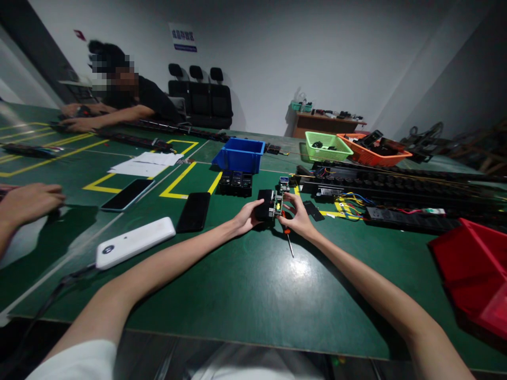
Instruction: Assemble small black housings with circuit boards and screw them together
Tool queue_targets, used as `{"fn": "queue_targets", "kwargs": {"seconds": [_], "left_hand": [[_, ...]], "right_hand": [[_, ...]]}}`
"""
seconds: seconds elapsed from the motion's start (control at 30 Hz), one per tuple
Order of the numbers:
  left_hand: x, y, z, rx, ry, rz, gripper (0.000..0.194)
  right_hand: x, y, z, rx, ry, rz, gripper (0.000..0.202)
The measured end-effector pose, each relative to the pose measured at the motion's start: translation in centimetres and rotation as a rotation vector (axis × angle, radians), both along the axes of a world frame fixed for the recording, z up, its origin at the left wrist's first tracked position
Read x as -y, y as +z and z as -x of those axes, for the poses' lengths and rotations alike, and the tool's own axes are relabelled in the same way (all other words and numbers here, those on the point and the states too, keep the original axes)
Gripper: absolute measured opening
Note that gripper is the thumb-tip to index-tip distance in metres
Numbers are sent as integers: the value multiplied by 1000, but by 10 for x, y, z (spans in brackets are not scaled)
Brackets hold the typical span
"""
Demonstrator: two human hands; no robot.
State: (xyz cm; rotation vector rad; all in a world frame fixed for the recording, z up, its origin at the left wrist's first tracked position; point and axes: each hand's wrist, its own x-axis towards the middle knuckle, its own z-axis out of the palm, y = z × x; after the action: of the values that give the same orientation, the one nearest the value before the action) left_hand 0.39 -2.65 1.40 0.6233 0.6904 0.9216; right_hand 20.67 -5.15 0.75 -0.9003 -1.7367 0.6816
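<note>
Above the green table, my left hand [247, 217] grips a small black box-shaped housing [264, 205] from its left side. A green circuit board [278, 203] with a bright yellow part stands against the right face of that housing. My right hand [300, 216] is closed around the board's right edge, thumb below and fingers above. Just under the right hand lies a screwdriver [287, 230] with an orange-and-black handle, its shaft toward me. Beyond the hands sits a small part with a blue top [284, 182], and a flat black plate [313, 210] lies to the right.
Left of my hands are black blocks [235, 183], a blue bin [241, 154], a black phone [194, 212] and a white cabled device [137, 243]. Long black rails with wires [368, 184] and a red bin [473, 269] lie right. Another person's hand [34, 206] is far left.
</note>
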Motion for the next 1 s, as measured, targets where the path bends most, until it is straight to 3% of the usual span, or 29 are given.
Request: {"fn": "queue_targets", "kwargs": {"seconds": [0.5, 0.7, 1.0], "left_hand": [[0, 3, 0, 107, 32, 22, 24], [-2, -1, 3, 115, 29, 0, 24], [-8, -8, 3, 147, -4, -36, 33]], "right_hand": [[-18, -18, -5, 51, -45, 69, 92], [-12, -11, -4, 44, -26, 56, 66], [-6, -5, -2, 46, 14, 12, 65]]}}
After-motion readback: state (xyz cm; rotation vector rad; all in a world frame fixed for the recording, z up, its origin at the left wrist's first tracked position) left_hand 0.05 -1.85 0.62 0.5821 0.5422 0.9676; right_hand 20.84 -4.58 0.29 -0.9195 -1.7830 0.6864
